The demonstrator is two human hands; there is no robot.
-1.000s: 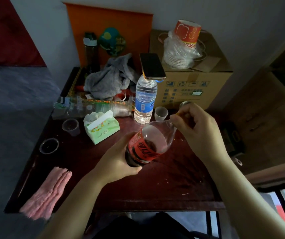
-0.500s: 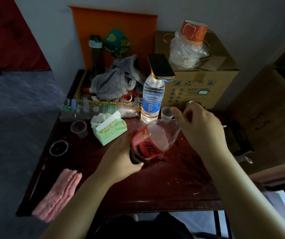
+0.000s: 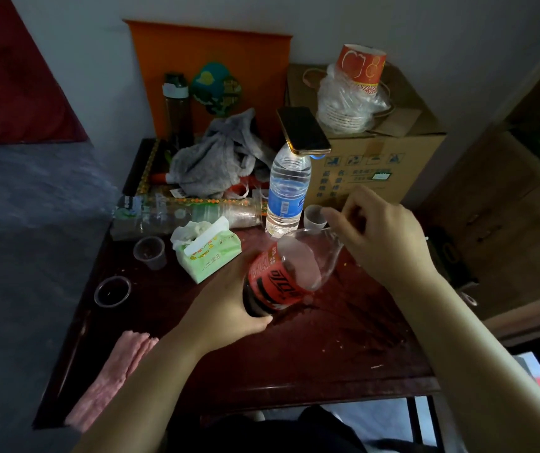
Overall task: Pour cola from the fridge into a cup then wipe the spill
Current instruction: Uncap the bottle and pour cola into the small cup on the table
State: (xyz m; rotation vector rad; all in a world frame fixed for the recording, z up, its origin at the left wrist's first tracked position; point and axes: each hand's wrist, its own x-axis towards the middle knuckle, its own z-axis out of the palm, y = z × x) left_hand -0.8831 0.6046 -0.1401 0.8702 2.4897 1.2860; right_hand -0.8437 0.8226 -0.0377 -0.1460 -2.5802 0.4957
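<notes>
A cola bottle (image 3: 281,276) with a red label is tilted over the dark red table (image 3: 311,361), neck pointing up and right. It holds a little dark cola at its base. My left hand (image 3: 229,305) grips its lower half. My right hand (image 3: 376,233) is curled over the bottle's mouth, so the cap is hidden under my fingers. A small clear cup (image 3: 315,216) stands just behind that hand. Two more clear cups (image 3: 150,252) (image 3: 112,291) stand at the left. A folded pink cloth (image 3: 112,377) lies at the table's front left corner.
A green tissue pack (image 3: 208,253) sits left of the cola bottle. Behind stand a water bottle (image 3: 286,191) with a phone (image 3: 303,130) balanced on its top, a grey rag (image 3: 219,158), a sleeve of plastic cups (image 3: 190,214) and a cardboard box (image 3: 376,158).
The cola bottle's base has sunk a little lower towards the table in my left hand. My right hand's fingers have shifted round the bottle's mouth.
</notes>
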